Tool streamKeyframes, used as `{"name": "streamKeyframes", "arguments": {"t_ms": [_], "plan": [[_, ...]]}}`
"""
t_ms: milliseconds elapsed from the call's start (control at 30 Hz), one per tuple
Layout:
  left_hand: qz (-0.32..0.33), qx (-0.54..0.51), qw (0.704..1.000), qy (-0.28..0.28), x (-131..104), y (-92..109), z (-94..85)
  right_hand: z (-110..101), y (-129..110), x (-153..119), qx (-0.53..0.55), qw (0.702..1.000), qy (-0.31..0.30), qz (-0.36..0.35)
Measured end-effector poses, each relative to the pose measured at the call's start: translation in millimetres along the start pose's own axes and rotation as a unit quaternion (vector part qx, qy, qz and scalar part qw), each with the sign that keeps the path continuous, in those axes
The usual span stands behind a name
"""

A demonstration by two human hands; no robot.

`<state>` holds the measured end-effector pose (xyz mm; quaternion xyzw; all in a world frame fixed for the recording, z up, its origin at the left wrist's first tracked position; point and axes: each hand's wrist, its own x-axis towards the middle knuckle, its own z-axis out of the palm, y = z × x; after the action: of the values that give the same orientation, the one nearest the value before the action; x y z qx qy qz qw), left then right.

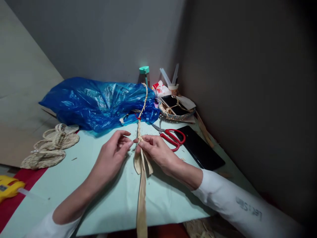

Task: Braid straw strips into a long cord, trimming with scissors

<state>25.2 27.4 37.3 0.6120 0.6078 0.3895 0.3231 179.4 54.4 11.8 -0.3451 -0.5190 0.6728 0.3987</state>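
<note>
A pale braided cord [145, 102] runs down from the blue bag, with a red tie [138, 117] around it. Below the braid, flat loose strands [141, 198] spread out and hang toward the table's front edge. My right hand [157, 150] pinches the lower end of the braid between thumb and fingers, where the strands part. Just left of the braid is my left hand [114, 148], its fingers curled, thumb and index apart, with nothing seen between them.
Red-handled scissors [173, 138] and a black tablet [201, 147] lie right of my hands. Behind are a blue plastic bag [99, 102], a green-lidded jar [144, 74] and a basket [177, 115]. Woven sandals [53, 143] and a yellow glue gun [10, 187] sit left.
</note>
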Motion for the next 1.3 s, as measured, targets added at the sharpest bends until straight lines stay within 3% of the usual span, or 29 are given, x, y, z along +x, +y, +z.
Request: {"name": "streamKeyframes", "arguments": {"t_ms": [33,100,167,267,567,733,867,967,1067,1200,1300], "plan": [[-0.035,-0.083,0.993,-0.072,5,-2,-0.5,-1,0,0,-0.002,1.000,-0.004,0.000],[-0.105,-0.222,0.951,-0.189,13,-6,1.1,-2,2,1,0.005,1.000,-0.016,0.009],[-0.149,-0.292,0.917,-0.230,17,-11,4.2,-3,4,1,-0.008,1.000,-0.023,0.017],[-0.157,-0.297,0.917,-0.214,18,-18,7.1,-5,3,0,-0.088,0.996,-0.029,0.007],[-0.116,-0.182,0.969,-0.117,10,-16,12.8,-12,-7,-1,-0.283,0.954,-0.095,-0.023],[-0.115,-0.134,0.983,-0.059,9,-21,17.1,-17,-19,-9,-0.463,0.882,-0.086,-0.034],[-0.136,-0.149,0.978,-0.049,7,-23,18.5,-8,-25,-17,-0.653,0.750,-0.017,-0.104],[-0.145,-0.172,0.973,-0.051,5,-24,18.7,2,-21,-24,-0.718,0.674,-0.051,-0.167],[-0.152,-0.205,0.966,-0.049,4,-25,18.0,7,-13,-26,-0.730,0.639,-0.094,-0.223],[-0.162,-0.255,0.951,-0.074,4,-26,15.9,9,-2,-24,-0.740,0.604,-0.101,-0.279],[-0.169,-0.289,0.936,-0.107,2,-26,14.2,8,1,-24,-0.733,0.601,-0.098,-0.304]]}}
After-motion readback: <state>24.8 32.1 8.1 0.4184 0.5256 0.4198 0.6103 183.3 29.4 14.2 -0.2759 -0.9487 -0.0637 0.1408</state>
